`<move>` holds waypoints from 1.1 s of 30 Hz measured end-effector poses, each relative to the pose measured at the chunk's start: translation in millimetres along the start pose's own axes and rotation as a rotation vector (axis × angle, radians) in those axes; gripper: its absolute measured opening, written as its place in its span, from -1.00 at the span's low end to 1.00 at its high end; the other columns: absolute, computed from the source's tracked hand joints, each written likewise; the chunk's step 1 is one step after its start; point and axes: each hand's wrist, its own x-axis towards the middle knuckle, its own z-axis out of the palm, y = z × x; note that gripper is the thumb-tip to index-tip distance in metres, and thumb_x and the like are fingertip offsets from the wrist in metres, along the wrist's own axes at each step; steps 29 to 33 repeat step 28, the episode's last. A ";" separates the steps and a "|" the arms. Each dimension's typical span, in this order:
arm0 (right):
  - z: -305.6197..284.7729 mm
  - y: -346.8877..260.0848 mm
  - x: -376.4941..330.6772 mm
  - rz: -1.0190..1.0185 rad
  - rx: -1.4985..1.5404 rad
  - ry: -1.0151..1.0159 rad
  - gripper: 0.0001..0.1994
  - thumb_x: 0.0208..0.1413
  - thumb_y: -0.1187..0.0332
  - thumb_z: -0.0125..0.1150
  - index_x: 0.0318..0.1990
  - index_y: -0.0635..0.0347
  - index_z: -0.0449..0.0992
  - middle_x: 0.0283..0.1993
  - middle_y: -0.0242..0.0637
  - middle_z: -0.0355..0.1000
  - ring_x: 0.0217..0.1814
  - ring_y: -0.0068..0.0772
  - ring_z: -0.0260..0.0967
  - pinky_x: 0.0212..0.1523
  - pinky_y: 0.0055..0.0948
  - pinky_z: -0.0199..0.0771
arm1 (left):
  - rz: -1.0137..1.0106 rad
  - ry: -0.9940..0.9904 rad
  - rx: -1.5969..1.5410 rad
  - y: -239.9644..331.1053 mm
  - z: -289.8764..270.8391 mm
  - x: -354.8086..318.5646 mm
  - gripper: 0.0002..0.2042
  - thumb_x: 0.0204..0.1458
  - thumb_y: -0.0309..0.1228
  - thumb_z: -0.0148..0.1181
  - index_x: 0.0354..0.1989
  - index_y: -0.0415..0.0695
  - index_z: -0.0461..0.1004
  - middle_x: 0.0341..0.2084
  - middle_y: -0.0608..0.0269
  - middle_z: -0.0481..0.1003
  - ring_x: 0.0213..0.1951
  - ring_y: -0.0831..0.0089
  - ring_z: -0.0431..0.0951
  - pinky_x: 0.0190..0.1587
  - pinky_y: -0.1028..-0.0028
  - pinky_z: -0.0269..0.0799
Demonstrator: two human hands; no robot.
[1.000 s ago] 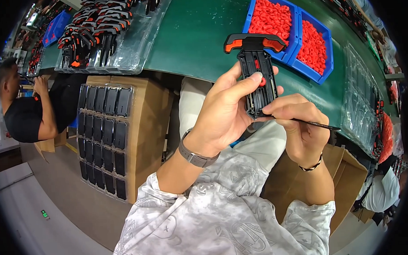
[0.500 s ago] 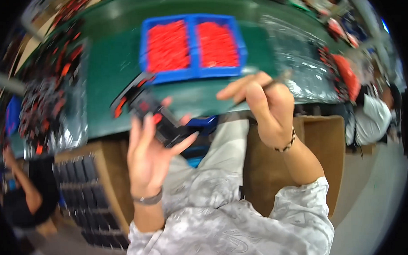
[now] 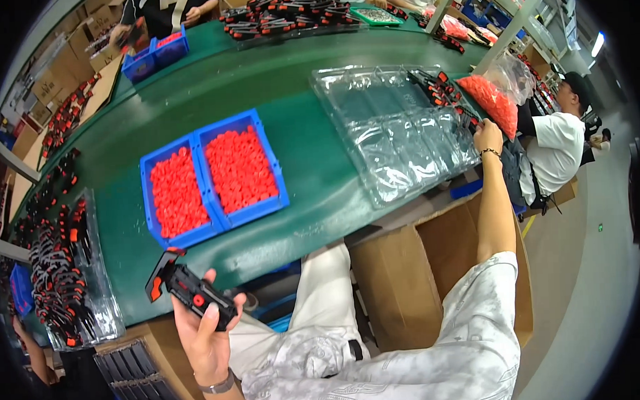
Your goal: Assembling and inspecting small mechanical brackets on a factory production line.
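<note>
In my left hand [image 3: 201, 338] lies a black plastic tool part [image 3: 205, 294] with a red round button and an orange-and-black angled end; my fingers and thumb are closed around its body. It is held low in front of me, just off the table's near edge. My right arm reaches far out to the right, and my right hand [image 3: 487, 136] has its fingers closed at the edge of a clear plastic tray [image 3: 383, 184], beside small black-and-red parts [image 3: 439, 90]. What those fingers pinch is too small to make out.
Two joined blue bins [image 3: 218, 221] of small red pieces stand on the green table [image 3: 288, 102]. More black-and-red parts [image 3: 62, 272] lie in a tray at left. A bag of red pieces [image 3: 491, 102] sits at right. Cardboard boxes [image 3: 400, 282] stand below. Other people work nearby.
My right hand has swung from in front of me out to the far right tray. My left hand has lowered, its fingers now wrapped around the tool part. The view has turned rightward.
</note>
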 end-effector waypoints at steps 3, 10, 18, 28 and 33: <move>13.6 -17.9 25.9 -0.053 -0.119 0.094 -0.74 0.08 0.25 0.13 -0.16 0.13 0.61 -0.14 -0.05 0.60 -0.02 0.13 0.48 -0.08 -0.04 0.51 | 0.014 0.047 0.042 3.5 8.2 4.0 -0.29 0.13 -0.62 0.09 0.46 -0.06 -0.04 0.29 -0.09 0.24 -0.10 -0.06 0.63 -0.27 0.42 0.70; 21.1 -45.9 73.1 -0.107 -0.414 -0.316 -0.70 0.04 0.23 0.17 -0.10 0.11 0.62 -0.10 -0.08 0.59 0.07 0.09 0.44 -0.02 -0.05 0.51 | 0.005 0.118 0.073 -3.3 37.6 23.9 -0.27 0.10 -0.62 0.12 0.45 -0.03 -0.03 0.28 -0.08 0.26 -0.13 -0.05 0.64 -0.29 0.45 0.69; -26.6 -24.2 104.1 -0.301 -0.023 0.016 -0.74 0.09 0.27 0.16 -0.12 0.17 0.60 -0.28 -0.05 0.56 -0.23 0.04 0.51 -0.16 -0.16 0.53 | -0.048 0.056 0.077 -2.6 41.4 26.7 -0.27 0.10 -0.62 0.12 0.44 0.00 -0.03 0.27 -0.08 0.28 -0.13 -0.12 0.63 -0.28 0.37 0.69; -206.2 -263.9 -130.4 -0.985 0.854 -0.462 -0.56 0.05 0.29 0.43 0.02 0.24 0.41 -0.34 -0.44 0.33 -0.40 -0.50 0.22 -0.34 -0.61 0.33 | -0.157 -0.095 -0.293 -7.0 27.0 22.9 -0.30 0.27 -0.32 0.15 0.50 0.16 -0.12 0.36 -0.01 0.21 0.19 -0.16 0.44 0.19 -0.14 0.40; -206.2 -263.9 -130.4 -0.985 0.854 -0.462 -0.56 0.05 0.29 0.43 0.02 0.24 0.41 -0.34 -0.44 0.33 -0.40 -0.50 0.22 -0.34 -0.61 0.33 | -0.157 -0.095 -0.293 -7.0 27.0 22.9 -0.30 0.27 -0.32 0.15 0.50 0.16 -0.12 0.36 -0.01 0.21 0.19 -0.16 0.44 0.19 -0.14 0.40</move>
